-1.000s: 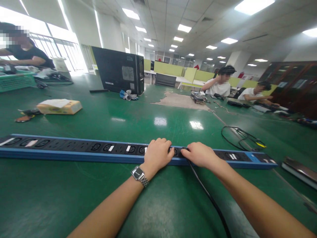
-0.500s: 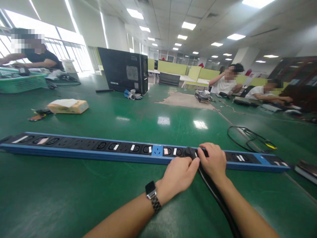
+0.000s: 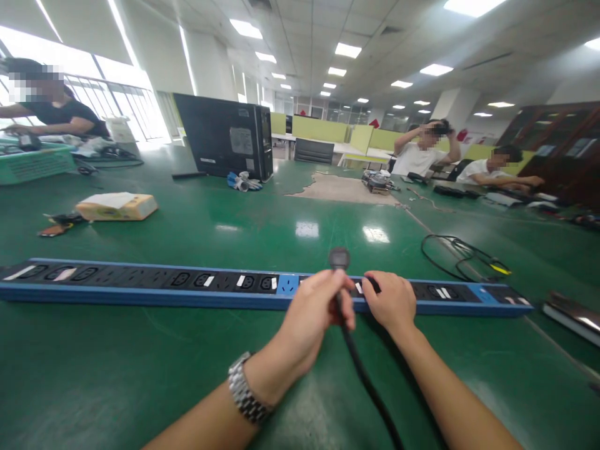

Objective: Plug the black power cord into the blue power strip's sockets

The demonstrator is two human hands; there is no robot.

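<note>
Across the table lies a long power strip, blue-edged with black sockets, a few blue sockets and white labels. My left hand, with a metal-banded watch on the wrist, is closed round a black power plug just behind its head. The plug points up, clear of the strip's sockets. From it a thick black cord runs down to the bottom edge. My right hand grips the strip to the right of the plug, its fingers curled over the far edge and partly hidden.
On the green table are a tissue pack, a black computer case, gloves, a coiled cable and a dark flat object at right. A green basket stands far left. Several people sit round the table.
My left hand has lifted the plug up off the strip and turned its head upward. My right hand keeps its hold on the strip. The view has shifted slightly.
</note>
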